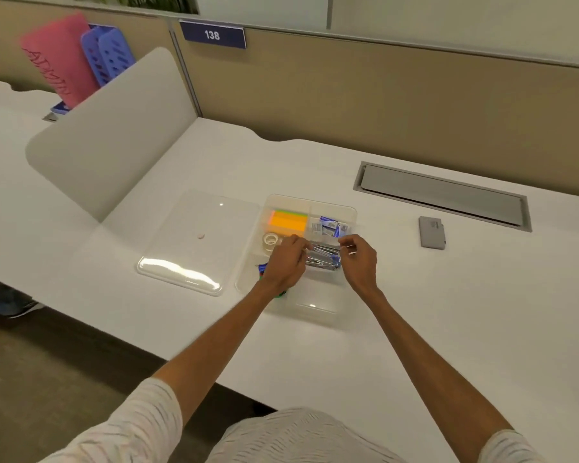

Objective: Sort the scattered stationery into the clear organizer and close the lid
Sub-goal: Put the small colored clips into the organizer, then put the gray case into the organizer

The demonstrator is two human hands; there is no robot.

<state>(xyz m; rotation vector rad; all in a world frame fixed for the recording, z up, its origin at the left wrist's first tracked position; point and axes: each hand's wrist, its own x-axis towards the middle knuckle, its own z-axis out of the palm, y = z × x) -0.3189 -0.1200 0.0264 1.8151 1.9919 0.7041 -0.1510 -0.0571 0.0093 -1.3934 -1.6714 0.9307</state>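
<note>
The clear organizer (348, 212) stands open on the white desk, and its clear lid (194, 242) lies flat to its left. Inside are orange and green sticky notes (288, 222), a tape roll (270, 240), small blue-and-white staple boxes (330, 227), and grey-blue staplers (323, 257) in a middle compartment. Coloured items (261, 270) peek out under my left wrist. My left hand (286, 260) has its fingers curled on the left end of the staplers. My right hand (358, 259) hovers at their right end, fingers curled; whether it pinches anything is unclear.
A grey flat case (432, 232) lies on the desk right of the organizer. A recessed grey cable hatch (443, 195) is at the back right. A white divider panel (114, 135) rises at the left, with pink and purple file holders (77, 58) behind it.
</note>
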